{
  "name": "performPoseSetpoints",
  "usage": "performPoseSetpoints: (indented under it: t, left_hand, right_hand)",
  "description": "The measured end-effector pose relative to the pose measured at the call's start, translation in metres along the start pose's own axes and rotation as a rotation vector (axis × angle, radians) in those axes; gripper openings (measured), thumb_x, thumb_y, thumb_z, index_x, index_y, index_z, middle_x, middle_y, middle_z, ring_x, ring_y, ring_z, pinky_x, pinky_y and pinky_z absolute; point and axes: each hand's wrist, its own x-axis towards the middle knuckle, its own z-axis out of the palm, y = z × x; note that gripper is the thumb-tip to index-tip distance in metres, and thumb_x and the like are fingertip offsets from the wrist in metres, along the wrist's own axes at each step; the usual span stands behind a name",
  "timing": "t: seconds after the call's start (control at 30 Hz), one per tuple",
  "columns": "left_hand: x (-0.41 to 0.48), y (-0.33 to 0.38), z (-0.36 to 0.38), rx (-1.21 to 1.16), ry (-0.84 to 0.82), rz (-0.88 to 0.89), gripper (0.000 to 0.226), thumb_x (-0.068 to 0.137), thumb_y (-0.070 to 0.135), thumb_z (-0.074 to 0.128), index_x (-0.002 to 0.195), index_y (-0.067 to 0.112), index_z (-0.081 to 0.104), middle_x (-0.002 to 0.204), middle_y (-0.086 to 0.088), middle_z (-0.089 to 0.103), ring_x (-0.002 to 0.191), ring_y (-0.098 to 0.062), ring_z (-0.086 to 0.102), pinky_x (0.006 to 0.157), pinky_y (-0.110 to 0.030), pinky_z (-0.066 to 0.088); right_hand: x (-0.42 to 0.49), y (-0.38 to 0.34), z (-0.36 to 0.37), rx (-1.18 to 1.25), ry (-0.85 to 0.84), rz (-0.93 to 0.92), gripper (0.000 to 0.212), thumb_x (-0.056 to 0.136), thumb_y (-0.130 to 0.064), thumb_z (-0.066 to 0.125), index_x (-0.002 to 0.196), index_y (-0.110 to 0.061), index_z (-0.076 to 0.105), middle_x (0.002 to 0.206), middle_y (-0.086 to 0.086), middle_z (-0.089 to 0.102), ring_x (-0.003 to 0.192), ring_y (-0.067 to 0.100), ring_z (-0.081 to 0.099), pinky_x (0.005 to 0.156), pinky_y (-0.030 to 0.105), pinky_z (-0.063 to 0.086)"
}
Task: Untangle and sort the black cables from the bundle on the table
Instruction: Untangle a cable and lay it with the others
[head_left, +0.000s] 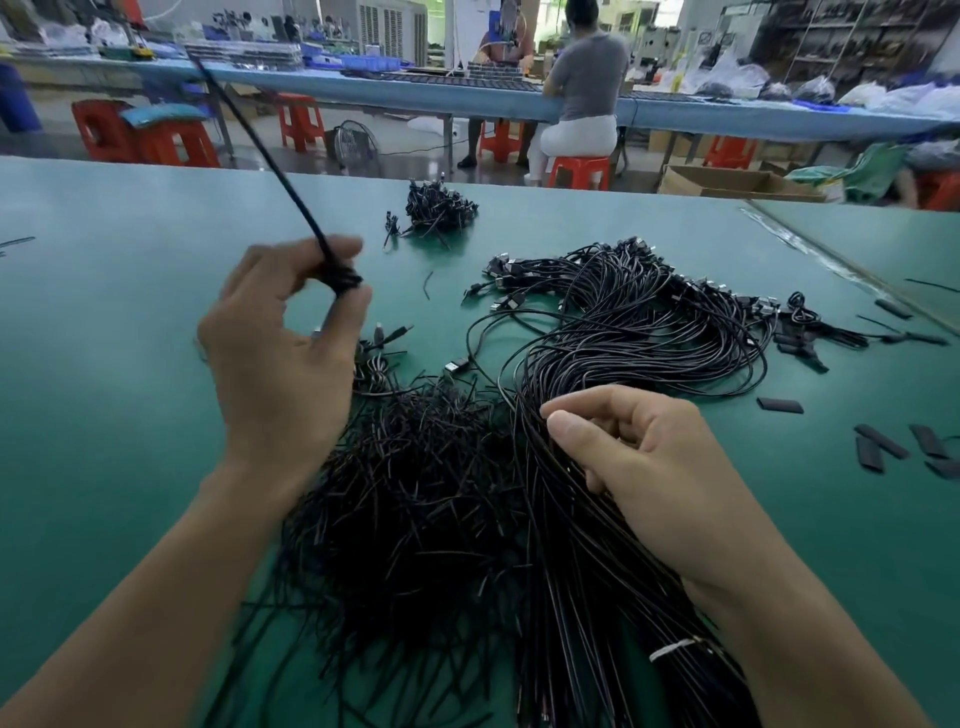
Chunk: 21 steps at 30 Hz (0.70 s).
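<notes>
A big bundle of black cables (639, 332) sprawls across the green table (104, 364), its strands running down to a white tie (672, 649) near the front edge. My right hand (639, 467) rests on these strands, thumb and forefinger pinching a few of them. To the left lies a loose heap of short black wire pieces (415, 493). My left hand (285, 358) is raised above the table and pinches a coiled black cable (340, 278), whose free end sticks up and to the left, blurred.
A small pile of coiled cables (439, 208) sits farther back on the table. Flat black sleeve pieces (883, 441) lie scattered at the right. Beyond the table stand red stools (579, 171), a cardboard box (727, 182), and a seated person (584, 93) at another long bench.
</notes>
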Motion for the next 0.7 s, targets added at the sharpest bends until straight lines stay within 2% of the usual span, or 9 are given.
performPoseSetpoints:
  t: [0.07,0.17,0.3,0.37,0.43,0.5,0.57,0.63,0.7]
  left_hand:
    - [-0.005,-0.015,0.002,0.164,0.044,0.131,0.017,0.087,0.011,0.073,0.104,0.013,0.072,0.101,0.008,0.067,0.095,-0.005,0.054,0.083,-0.020,0.041]
    - [-0.019,-0.040,0.008,0.226,-0.037,0.116,0.015,0.084,-0.003,0.074,0.097,0.003,0.075,0.098,-0.007,0.072,0.089,-0.019,0.059,0.077,-0.025,0.044]
    - [-0.026,-0.060,0.010,0.294,-0.183,0.025,0.026,0.085,-0.014,0.065,0.102,0.002,0.075,0.108,-0.011,0.073,0.099,-0.025,0.066,0.096,-0.022,0.043]
    - [-0.027,-0.068,0.011,0.350,-0.332,-0.043,0.032,0.088,-0.015,0.056,0.102,0.007,0.075,0.120,-0.009,0.070,0.110,-0.026,0.065,0.107,-0.029,0.042]
    - [-0.029,-0.073,0.010,0.347,-0.474,-0.165,0.042,0.087,-0.017,0.048,0.088,0.015,0.075,0.128,-0.009,0.067,0.121,-0.029,0.061,0.112,-0.039,0.040]
    - [-0.031,-0.074,0.009,0.323,-0.540,-0.293,0.047,0.086,-0.016,0.042,0.079,0.022,0.070,0.135,-0.007,0.064,0.132,-0.027,0.053,0.115,-0.039,0.036]
    - [-0.033,-0.073,0.010,0.329,-0.549,-0.319,0.047,0.087,-0.015,0.040,0.076,0.024,0.065,0.139,-0.007,0.060,0.141,-0.027,0.044,0.119,-0.042,0.030]
    - [-0.032,-0.070,0.011,0.311,-0.481,-0.324,0.045,0.086,-0.014,0.040,0.073,0.023,0.061,0.140,-0.007,0.060,0.143,-0.028,0.041,0.120,-0.043,0.027]
    - [-0.028,-0.063,0.012,0.255,-0.386,-0.356,0.047,0.086,-0.013,0.039,0.073,0.026,0.061,0.135,-0.005,0.064,0.133,-0.022,0.053,0.112,-0.029,0.035]
  right_hand:
    - [-0.001,-0.001,0.000,-0.013,-0.021,0.007,0.007,0.087,-0.030,0.069,0.085,-0.032,0.076,0.064,-0.011,0.061,0.057,0.003,0.050,0.057,0.018,0.046]
    - [-0.003,-0.002,0.002,-0.055,-0.051,0.015,0.008,0.087,-0.034,0.068,0.086,-0.031,0.075,0.062,-0.013,0.060,0.056,0.001,0.051,0.056,0.016,0.046]
    - [-0.004,0.000,0.003,-0.136,-0.062,0.022,0.011,0.088,-0.038,0.066,0.084,-0.032,0.074,0.057,-0.015,0.059,0.054,0.000,0.050,0.056,0.021,0.048]
    - [-0.004,0.002,0.003,-0.217,-0.062,0.028,0.012,0.090,-0.037,0.065,0.081,-0.032,0.072,0.060,-0.014,0.063,0.053,-0.001,0.053,0.056,0.019,0.048]
    - [-0.004,0.008,0.002,-0.374,-0.021,0.030,0.012,0.092,-0.037,0.063,0.082,-0.034,0.070,0.072,-0.013,0.067,0.064,0.000,0.060,0.061,0.020,0.052]
    - [-0.004,0.013,0.000,-0.583,0.031,0.024,0.009,0.094,-0.037,0.060,0.094,-0.035,0.068,0.087,-0.013,0.063,0.082,0.002,0.059,0.075,0.026,0.053]
    - [-0.004,0.018,-0.001,-0.740,0.026,0.017,0.019,0.096,-0.037,0.056,0.113,-0.034,0.063,0.102,-0.013,0.054,0.095,0.006,0.054,0.083,0.030,0.051]
    - [-0.006,0.020,0.000,-0.827,-0.013,0.043,0.030,0.097,-0.040,0.055,0.125,-0.032,0.054,0.107,-0.011,0.051,0.101,0.010,0.050,0.081,0.028,0.047]
    - [-0.007,0.021,0.002,-0.856,-0.023,0.061,0.032,0.096,-0.041,0.057,0.126,-0.031,0.053,0.106,-0.010,0.050,0.101,0.012,0.050,0.078,0.027,0.044]
